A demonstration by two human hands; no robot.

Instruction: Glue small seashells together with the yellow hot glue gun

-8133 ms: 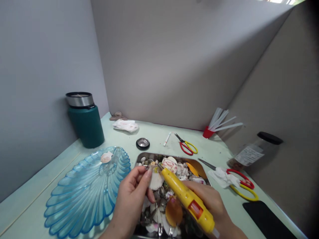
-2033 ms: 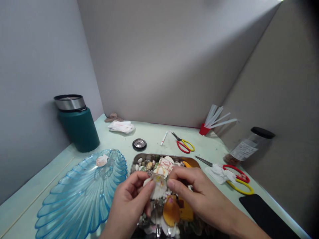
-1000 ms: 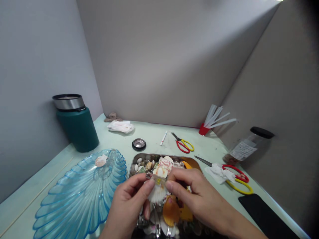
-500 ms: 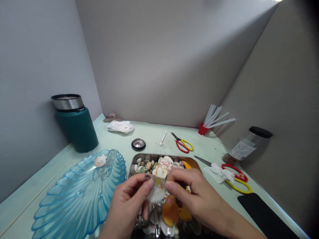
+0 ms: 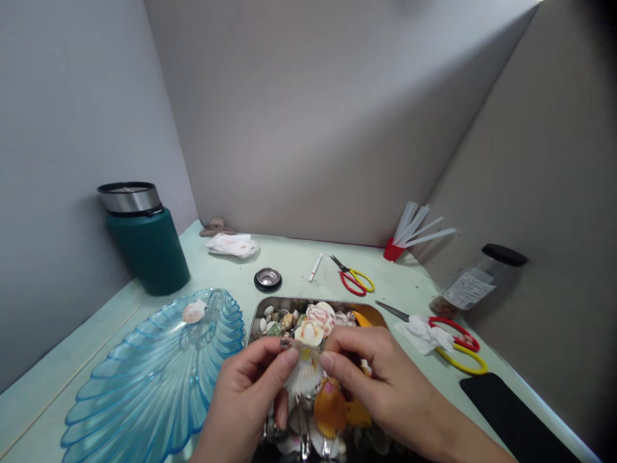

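Above the metal tray (image 5: 337,300), my left hand (image 5: 250,392) pinches one end of a thin clear piece (image 5: 305,350) with yellowish marks. The thumb and forefinger of my right hand (image 5: 376,379) are closed on its other end. Its exact kind is hard to make out. A white ribbed scallop shell (image 5: 304,381) shows just below it. Several shells fill the tray, among them a pink-patterned one (image 5: 321,318), a cream one (image 5: 309,333) and an orange scallop shell (image 5: 330,408). Both hands hide part of the tray.
To the left lies a blue shell-shaped dish (image 5: 144,386) holding a pale shell (image 5: 194,312), with a green flask (image 5: 149,247) behind. Small scissors (image 5: 355,280), larger scissors (image 5: 463,347) with tissue (image 5: 421,334), a jar (image 5: 475,283), a black slab (image 5: 506,411) and a red cup (image 5: 393,249) are also there.
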